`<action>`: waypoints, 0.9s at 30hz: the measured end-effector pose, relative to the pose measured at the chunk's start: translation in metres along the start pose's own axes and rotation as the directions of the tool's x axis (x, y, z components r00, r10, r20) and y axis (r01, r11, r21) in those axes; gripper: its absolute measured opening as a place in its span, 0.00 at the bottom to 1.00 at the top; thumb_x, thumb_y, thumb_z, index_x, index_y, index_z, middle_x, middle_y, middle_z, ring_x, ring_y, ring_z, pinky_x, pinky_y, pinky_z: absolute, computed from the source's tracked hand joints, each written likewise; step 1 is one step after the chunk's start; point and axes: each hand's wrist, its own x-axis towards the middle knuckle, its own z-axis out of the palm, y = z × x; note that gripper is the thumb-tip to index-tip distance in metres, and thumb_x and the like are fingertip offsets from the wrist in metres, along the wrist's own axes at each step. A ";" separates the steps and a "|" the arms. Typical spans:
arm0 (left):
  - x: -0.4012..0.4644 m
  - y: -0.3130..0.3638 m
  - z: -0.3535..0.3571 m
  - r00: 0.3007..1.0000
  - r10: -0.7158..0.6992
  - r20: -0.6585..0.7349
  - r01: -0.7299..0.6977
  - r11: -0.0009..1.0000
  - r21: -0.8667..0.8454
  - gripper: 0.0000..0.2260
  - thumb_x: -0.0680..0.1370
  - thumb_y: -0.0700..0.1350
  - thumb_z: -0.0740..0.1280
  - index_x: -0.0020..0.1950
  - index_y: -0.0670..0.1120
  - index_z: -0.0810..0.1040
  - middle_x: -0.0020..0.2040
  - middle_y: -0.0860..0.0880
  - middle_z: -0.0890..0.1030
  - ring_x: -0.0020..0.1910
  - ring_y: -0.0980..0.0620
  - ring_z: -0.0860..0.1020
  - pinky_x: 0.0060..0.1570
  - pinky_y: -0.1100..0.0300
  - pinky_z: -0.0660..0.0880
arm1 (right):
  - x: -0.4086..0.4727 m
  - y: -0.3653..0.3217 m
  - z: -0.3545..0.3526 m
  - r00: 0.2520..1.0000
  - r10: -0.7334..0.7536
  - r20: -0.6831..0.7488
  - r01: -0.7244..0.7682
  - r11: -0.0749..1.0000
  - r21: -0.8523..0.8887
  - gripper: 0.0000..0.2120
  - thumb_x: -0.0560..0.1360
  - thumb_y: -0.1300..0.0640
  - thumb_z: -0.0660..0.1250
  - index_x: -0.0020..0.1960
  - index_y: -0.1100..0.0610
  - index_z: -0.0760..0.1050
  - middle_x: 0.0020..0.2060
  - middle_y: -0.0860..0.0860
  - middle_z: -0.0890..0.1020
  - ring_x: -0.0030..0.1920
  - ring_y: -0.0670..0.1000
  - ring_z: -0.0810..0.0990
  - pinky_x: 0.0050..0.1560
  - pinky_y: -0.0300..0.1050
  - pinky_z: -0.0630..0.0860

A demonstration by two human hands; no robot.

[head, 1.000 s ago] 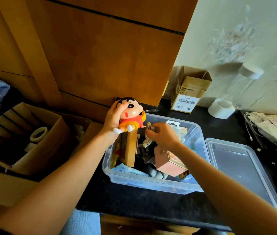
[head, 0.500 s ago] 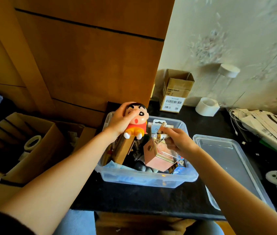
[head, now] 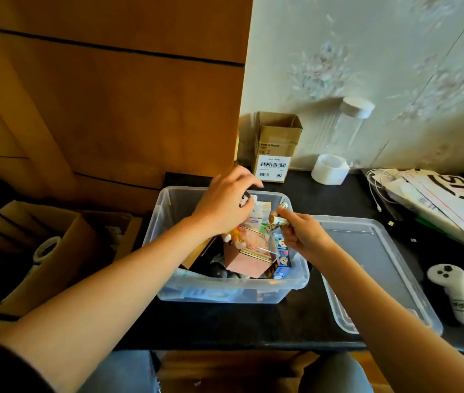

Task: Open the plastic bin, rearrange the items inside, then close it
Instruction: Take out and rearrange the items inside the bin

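Note:
The clear plastic bin (head: 168,211) stands open on the black tabletop, packed with items. Its lid (head: 378,268) lies flat to the right. My left hand (head: 223,205) is over the bin's back half and grips the cartoon boy figure (head: 235,236), whose head is mostly hidden under my palm; its yellow legs and white feet stick out below. My right hand (head: 300,232) pinches small beige cylinders (head: 277,219) above the bin's right side. A pink box (head: 246,255) with a clear top lies in the middle of the bin, beside a printed cartoon box (head: 281,260).
A small cardboard box (head: 277,147) and a white tape roll (head: 329,169) stand behind the bin at the wall, next to a clear tube (head: 350,126). White packages (head: 440,202) and a white controller (head: 455,293) lie right. Open cardboard boxes (head: 40,251) sit left, below table level.
My left hand has carried the figure from the bin's left side down toward its middle, covering its head. My right hand has lifted the small cylinders slightly. The camera tilted.

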 end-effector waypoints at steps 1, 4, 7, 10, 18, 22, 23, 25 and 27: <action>-0.001 0.004 0.001 0.997 0.062 0.053 -0.062 0.998 -0.002 0.11 0.76 0.42 0.66 0.58 0.50 0.77 0.59 0.51 0.74 0.60 0.52 0.70 0.62 0.58 0.61 | -0.001 0.001 -0.001 1.000 -0.013 0.001 0.013 1.000 0.003 0.15 0.79 0.52 0.61 0.39 0.60 0.76 0.21 0.48 0.66 0.21 0.43 0.60 0.21 0.34 0.59; -0.005 0.007 0.006 0.942 0.024 0.335 -0.092 0.978 0.187 0.12 0.76 0.49 0.66 0.58 0.51 0.77 0.64 0.51 0.72 0.67 0.50 0.65 0.68 0.51 0.56 | -0.006 0.003 -0.004 0.998 -0.060 0.024 0.060 0.998 0.015 0.15 0.79 0.52 0.60 0.39 0.59 0.76 0.19 0.47 0.67 0.21 0.42 0.61 0.22 0.33 0.59; -0.013 -0.004 0.009 0.900 -0.166 0.403 0.052 0.959 0.279 0.17 0.73 0.52 0.69 0.62 0.52 0.75 0.74 0.49 0.59 0.74 0.48 0.53 0.68 0.43 0.58 | -0.010 0.003 -0.004 0.996 -0.081 0.033 0.081 0.997 0.003 0.14 0.79 0.52 0.60 0.41 0.59 0.77 0.19 0.46 0.71 0.20 0.43 0.64 0.22 0.32 0.60; -0.018 -0.008 0.010 0.895 -0.354 0.270 0.339 0.935 0.102 0.21 0.71 0.45 0.74 0.62 0.57 0.74 0.75 0.49 0.53 0.72 0.42 0.56 0.64 0.47 0.67 | -0.011 0.003 -0.002 0.996 -0.086 0.021 0.087 0.994 -0.061 0.13 0.79 0.51 0.60 0.43 0.59 0.77 0.20 0.45 0.73 0.19 0.43 0.66 0.22 0.31 0.63; -0.023 -0.014 0.019 0.851 -0.514 0.104 0.525 0.839 -0.146 0.16 0.71 0.47 0.74 0.54 0.60 0.75 0.57 0.48 0.69 0.57 0.44 0.73 0.57 0.54 0.73 | -0.008 0.004 0.004 0.993 -0.118 -0.003 0.116 0.980 -0.161 0.15 0.79 0.51 0.60 0.43 0.62 0.76 0.18 0.44 0.72 0.18 0.42 0.66 0.20 0.31 0.62; -0.024 -0.019 0.003 0.816 -0.577 0.035 0.533 0.726 -0.435 0.14 0.71 0.40 0.74 0.51 0.55 0.77 0.57 0.52 0.74 0.56 0.52 0.72 0.46 0.67 0.69 | -0.007 0.004 0.003 0.994 -0.113 -0.010 0.109 0.977 -0.184 0.16 0.79 0.51 0.61 0.46 0.64 0.77 0.18 0.45 0.73 0.18 0.42 0.67 0.21 0.31 0.63; -0.027 -0.023 -0.004 0.810 -0.586 0.021 0.517 0.697 -0.497 0.14 0.71 0.39 0.73 0.51 0.55 0.77 0.55 0.56 0.75 0.55 0.55 0.72 0.43 0.70 0.68 | -0.007 0.005 0.003 0.994 -0.112 -0.017 0.107 0.974 -0.199 0.17 0.79 0.51 0.61 0.48 0.65 0.77 0.18 0.45 0.73 0.18 0.42 0.67 0.21 0.31 0.63; -0.032 -0.033 -0.020 0.778 -0.628 -0.021 0.499 0.638 -0.586 0.16 0.70 0.38 0.73 0.49 0.58 0.78 0.53 0.60 0.75 0.53 0.59 0.72 0.41 0.71 0.69 | -0.005 0.006 0.004 0.993 -0.118 -0.030 0.108 0.967 -0.231 0.18 0.79 0.51 0.61 0.51 0.68 0.77 0.18 0.45 0.72 0.18 0.42 0.65 0.21 0.32 0.63; -0.038 -0.047 -0.035 0.718 -0.692 -0.077 0.506 0.594 -0.625 0.18 0.70 0.37 0.73 0.48 0.60 0.77 0.56 0.56 0.75 0.54 0.56 0.73 0.44 0.67 0.72 | -0.005 0.007 0.005 0.992 -0.125 -0.029 0.113 0.959 -0.259 0.19 0.79 0.52 0.62 0.52 0.69 0.77 0.17 0.45 0.71 0.18 0.42 0.65 0.20 0.31 0.62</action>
